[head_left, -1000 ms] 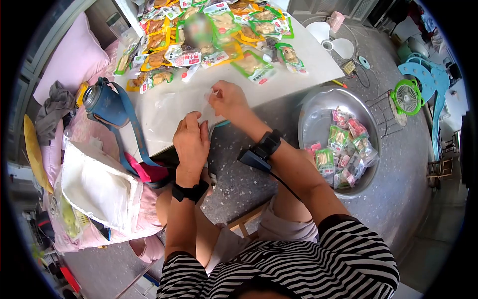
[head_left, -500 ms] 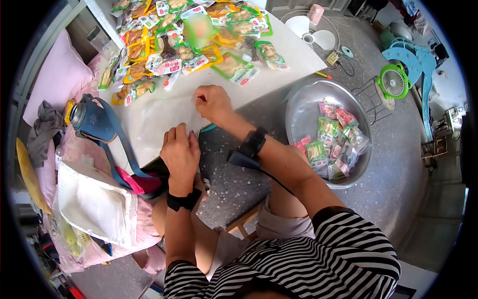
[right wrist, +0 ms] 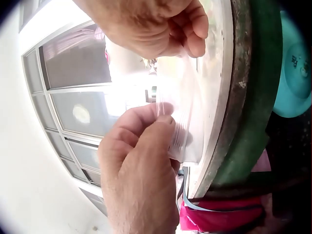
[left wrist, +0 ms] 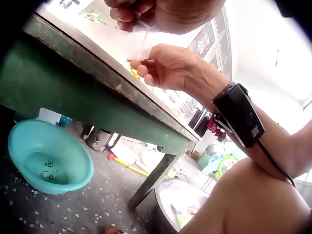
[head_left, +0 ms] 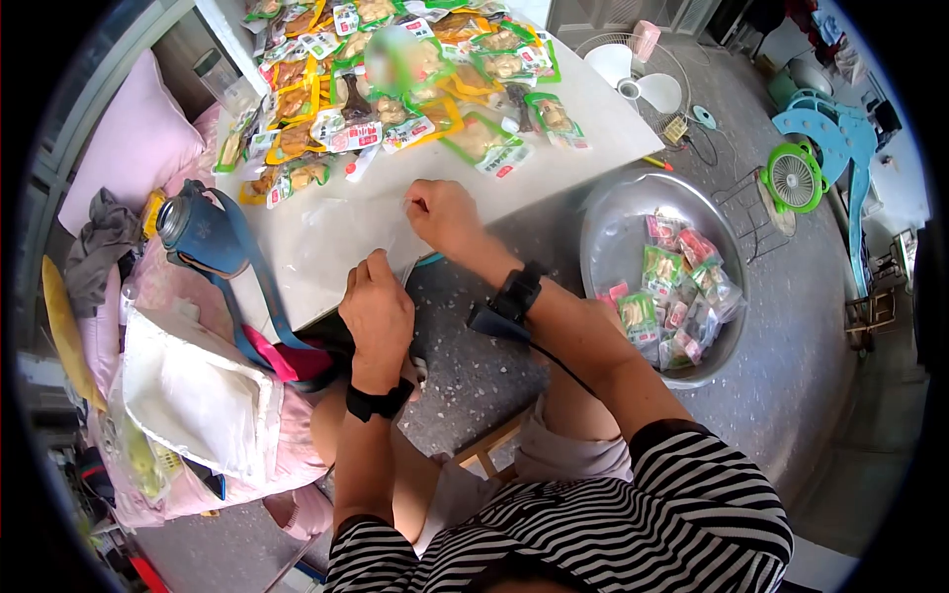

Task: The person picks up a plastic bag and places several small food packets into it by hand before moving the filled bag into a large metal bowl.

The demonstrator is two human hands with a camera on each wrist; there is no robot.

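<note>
Thin clear plastic bags (head_left: pixel 331 212) lie flat on the near part of the white tabletop. Between both hands a clear plastic bag (right wrist: pixel 183 97) is stretched, with fine parallel folds along its length. My left hand (head_left: pixel 378 311) pinches one end of it between thumb and fingers, close over the table's edge. With curled fingers, my right hand (head_left: pixel 442 219) grips the other end, farther in over the table. From the left wrist, the bag (left wrist: pixel 141 46) shows as a pale see-through strip between the left hand (left wrist: pixel 165 14) and right hand (left wrist: pixel 165 68).
Many sealed food packets (head_left: pixel 395 109) cover the table's far part. To the right, a metal basin (head_left: pixel 613 222) holds several packets. A blue flask (head_left: pixel 203 232) with a strap stands at left, near a white foam box (head_left: pixel 188 395). A teal basin (left wrist: pixel 73 170) sits under the table.
The right hand has come a little closer to my body, still gripping the bag. The left hand's fingers have drawn together into a pinch. The head view has shifted slightly.
</note>
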